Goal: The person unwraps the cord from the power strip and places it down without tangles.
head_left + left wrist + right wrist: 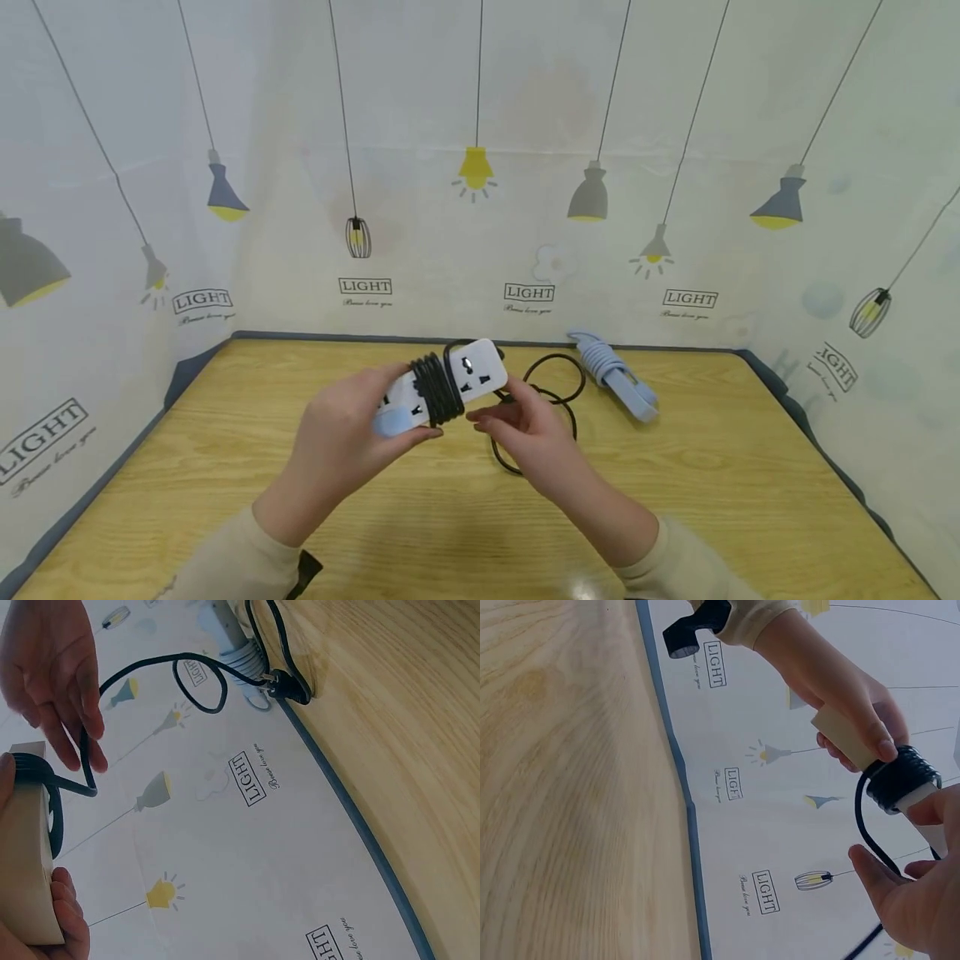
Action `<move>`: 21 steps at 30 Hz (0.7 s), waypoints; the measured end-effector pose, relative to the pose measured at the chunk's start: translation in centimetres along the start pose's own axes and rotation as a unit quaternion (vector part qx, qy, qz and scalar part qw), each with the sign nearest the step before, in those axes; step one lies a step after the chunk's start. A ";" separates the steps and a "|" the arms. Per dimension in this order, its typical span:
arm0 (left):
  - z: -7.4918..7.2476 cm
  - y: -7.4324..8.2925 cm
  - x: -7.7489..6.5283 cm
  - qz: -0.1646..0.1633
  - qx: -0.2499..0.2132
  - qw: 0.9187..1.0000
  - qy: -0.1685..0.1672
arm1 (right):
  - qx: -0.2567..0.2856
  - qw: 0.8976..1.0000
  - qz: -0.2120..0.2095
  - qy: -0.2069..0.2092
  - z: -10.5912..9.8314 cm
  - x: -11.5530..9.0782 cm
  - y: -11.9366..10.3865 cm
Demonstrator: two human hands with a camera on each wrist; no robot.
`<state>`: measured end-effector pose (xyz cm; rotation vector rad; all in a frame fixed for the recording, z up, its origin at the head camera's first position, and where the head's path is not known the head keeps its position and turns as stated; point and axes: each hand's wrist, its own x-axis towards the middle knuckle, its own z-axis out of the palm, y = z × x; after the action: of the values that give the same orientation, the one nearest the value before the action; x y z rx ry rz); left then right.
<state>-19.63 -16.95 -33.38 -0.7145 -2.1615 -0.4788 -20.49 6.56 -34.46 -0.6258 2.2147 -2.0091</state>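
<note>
A white power strip (480,367) with a light blue end has its black cord (438,390) wound round the middle in several turns. My left hand (345,425) grips the strip by its near-left end. Beside the other end is my right hand (536,433), its index finger near the strip's corner. In the left wrist view the loose cord (154,660) passes by the fairly straight fingers of the right hand (56,671). Thumb and index finger of the right hand (922,877) stand apart in the right wrist view. The cord's black plug (289,686) shows in the left wrist view.
A light blue power strip (633,393), bound with its own cord, lies at the table's back right. Loops of black cord (573,408) hang or lie left of it. Lamp-printed sheeting (420,167) encloses the wooden table (712,483) at the back and sides.
</note>
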 end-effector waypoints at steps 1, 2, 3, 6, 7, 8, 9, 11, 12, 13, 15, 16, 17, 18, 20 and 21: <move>0.0 0.1 0.0 -0.003 -0.004 1.000 -0.001 | 0.004 1.000 -0.003 -0.002 0.2 0.0 0.0; 0.1 0.2 0.0 -0.007 -0.008 1.000 -0.003 | 0.008 1.000 -0.006 -0.003 0.3 0.0 0.0; 0.1 0.3 0.0 -0.010 -0.011 1.000 -0.003 | 0.013 1.000 -0.013 -0.008 0.5 0.0 0.1; 0.1 0.5 0.1 -0.020 -0.021 1.000 -0.003 | 0.017 0.998 -0.043 -0.030 0.9 0.1 0.2; 0.1 0.6 0.1 -0.023 -0.024 0.999 -0.002 | 0.015 0.998 -0.054 -0.038 1.0 0.1 0.3; 0.1 0.7 0.1 -0.025 -0.027 0.999 -0.001 | 0.007 0.997 -0.063 -0.047 1.2 0.1 0.4; 0.2 0.7 0.2 -0.026 -0.030 0.999 0.000 | -0.003 0.996 -0.070 -0.054 1.3 0.1 0.4; 0.2 0.8 0.2 -0.029 -0.034 0.999 0.001 | -0.027 0.994 -0.082 -0.066 1.6 0.1 0.5; 0.2 0.9 0.3 -0.029 -0.036 0.999 0.001 | -0.037 0.993 -0.085 -0.070 1.7 0.1 0.5; 0.2 0.9 0.3 -0.030 -0.037 0.999 0.002 | -0.047 0.992 -0.088 -0.074 1.8 0.1 0.5; 0.2 1.0 0.4 -0.033 -0.038 0.999 0.002 | -0.063 0.991 -0.093 -0.077 2.0 0.2 0.4; 0.2 1.0 0.4 -0.035 -0.037 0.999 0.001 | -0.070 0.990 -0.094 -0.077 2.0 0.2 0.4; 0.2 1.0 0.4 -0.037 -0.037 0.999 0.001 | -0.077 0.990 -0.096 -0.075 2.1 0.2 0.4; 0.2 1.0 0.4 -0.040 -0.039 0.998 -0.001 | -0.082 0.990 -0.094 -0.071 2.1 0.2 0.3; 0.3 1.0 0.4 -0.048 -0.040 0.998 -0.005 | -0.094 0.990 -0.094 -0.055 2.3 0.2 0.2; 0.3 1.0 0.3 -0.053 -0.042 0.998 -0.009 | -0.102 0.989 -0.095 -0.043 2.4 0.2 0.1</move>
<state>-19.30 -15.88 -33.18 -0.6540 -2.2142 -0.6248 -19.97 4.27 -34.86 -0.9593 2.4093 -1.8052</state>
